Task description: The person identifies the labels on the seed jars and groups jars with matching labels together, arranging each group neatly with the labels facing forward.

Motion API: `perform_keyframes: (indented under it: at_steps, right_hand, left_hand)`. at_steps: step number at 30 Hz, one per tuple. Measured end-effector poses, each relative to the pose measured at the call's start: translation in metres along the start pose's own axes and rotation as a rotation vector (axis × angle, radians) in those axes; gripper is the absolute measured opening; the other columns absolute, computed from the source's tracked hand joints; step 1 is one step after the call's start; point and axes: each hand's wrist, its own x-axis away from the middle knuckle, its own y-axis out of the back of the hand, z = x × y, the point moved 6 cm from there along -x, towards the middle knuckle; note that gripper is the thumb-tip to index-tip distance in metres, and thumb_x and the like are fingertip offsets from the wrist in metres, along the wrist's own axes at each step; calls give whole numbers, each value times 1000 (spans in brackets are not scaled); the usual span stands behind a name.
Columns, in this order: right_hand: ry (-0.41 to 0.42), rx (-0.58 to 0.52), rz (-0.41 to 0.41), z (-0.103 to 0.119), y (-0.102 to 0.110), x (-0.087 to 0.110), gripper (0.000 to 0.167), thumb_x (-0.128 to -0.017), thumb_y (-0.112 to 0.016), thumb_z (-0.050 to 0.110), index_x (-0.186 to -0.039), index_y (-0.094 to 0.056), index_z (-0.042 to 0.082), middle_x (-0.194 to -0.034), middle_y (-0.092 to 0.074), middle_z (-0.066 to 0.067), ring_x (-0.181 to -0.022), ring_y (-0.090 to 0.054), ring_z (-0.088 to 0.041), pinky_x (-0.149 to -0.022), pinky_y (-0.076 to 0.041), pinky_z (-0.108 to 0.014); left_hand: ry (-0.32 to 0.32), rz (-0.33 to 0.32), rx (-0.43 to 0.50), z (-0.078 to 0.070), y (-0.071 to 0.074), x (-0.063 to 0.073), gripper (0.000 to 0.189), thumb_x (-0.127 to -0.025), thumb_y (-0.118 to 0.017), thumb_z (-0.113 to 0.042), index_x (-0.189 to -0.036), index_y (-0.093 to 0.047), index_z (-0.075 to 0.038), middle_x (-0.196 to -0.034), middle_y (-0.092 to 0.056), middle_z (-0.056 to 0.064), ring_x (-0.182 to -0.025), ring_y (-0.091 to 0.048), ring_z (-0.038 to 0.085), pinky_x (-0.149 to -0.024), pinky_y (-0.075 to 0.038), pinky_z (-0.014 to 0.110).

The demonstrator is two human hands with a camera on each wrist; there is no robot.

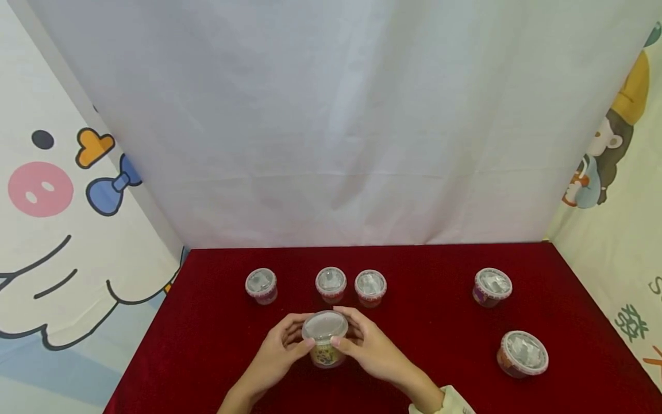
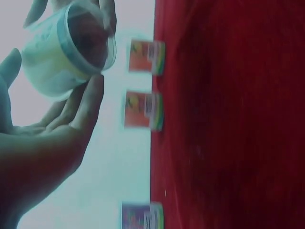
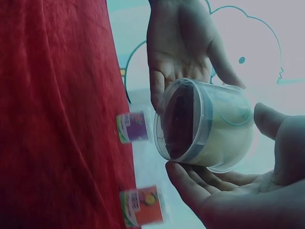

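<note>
A clear plastic cup [image 1: 327, 353] with a whitish lid and a yellow printed label is held between both hands near the middle of the front. My left hand [image 1: 278, 349] grips its left side, thumb toward me and fingers curving around behind. From the right, my right hand [image 1: 373, 351] holds it the same way. In the left wrist view the cup [image 2: 45, 62] is raised off the red cloth, and its see-through base shows dark inside. The right wrist view shows the cup [image 3: 226, 126] between the fingers of both hands.
Lidded fruit cups stand along the back of the red-covered table [image 1: 424, 356]: one at left [image 1: 261, 286], a close pair [image 1: 331, 284] behind my hands, and a purple-labelled one [image 1: 492, 286] at right. An orange-labelled cup [image 1: 522, 353] sits nearer, front right. White curtains [image 1: 331, 126] enclose the table.
</note>
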Motion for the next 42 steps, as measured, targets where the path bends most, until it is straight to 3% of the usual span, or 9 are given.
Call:
perform_keyframes:
  at_steps: [8, 16, 21, 30, 42]
  right_hand:
    - [22, 24, 34, -3, -31, -24, 64, -106, -68, 20, -156, -38, -6, -149, -56, -23, -133, -59, -40, -107, -54, -45]
    - [25, 35, 62, -8, -65, -42, 62, -101, -73, 12, -153, -43, -3, -147, -58, -18, -132, -61, -37, -103, -56, -32]
    - [7, 40, 70, -10, -82, -51, 63, -99, -76, 10, -152, -45, 0, -147, -58, -13, -132, -61, -32, -103, -54, -26]
    - [15, 61, 78, -14, -102, -61, 63, -95, -81, 10, -148, -48, 7, -146, -60, -10, -133, -62, -25, -102, -53, -23]
    - [31, 135, 75, -14, -118, -68, 64, -94, -83, 13, -147, -49, 7, -143, -62, -9, -130, -63, -19, -99, -54, -21]
  left_hand:
    - [6, 64, -36, 9, 38, 15, 52, -105, -67, -15, -148, -47, 6, -148, -55, 27, -126, -61, 13, -97, -55, 29]
    - [73, 128, -14, 22, 74, 33, 52, -105, -65, -11, -149, -44, 6, -149, -53, 26, -128, -60, 8, -99, -56, 29]
    - [73, 153, -34, 27, 93, 40, 53, -104, -67, -9, -147, -43, 10, -147, -53, 28, -126, -62, 4, -98, -56, 28]
    - [58, 188, -8, 35, 113, 49, 55, -102, -67, -5, -144, -39, 15, -141, -58, 12, -125, -62, 4, -99, -57, 27]
    - [73, 205, 15, 43, 130, 56, 55, -102, -67, -3, -145, -38, 15, -139, -58, 2, -126, -61, 3, -99, -57, 28]
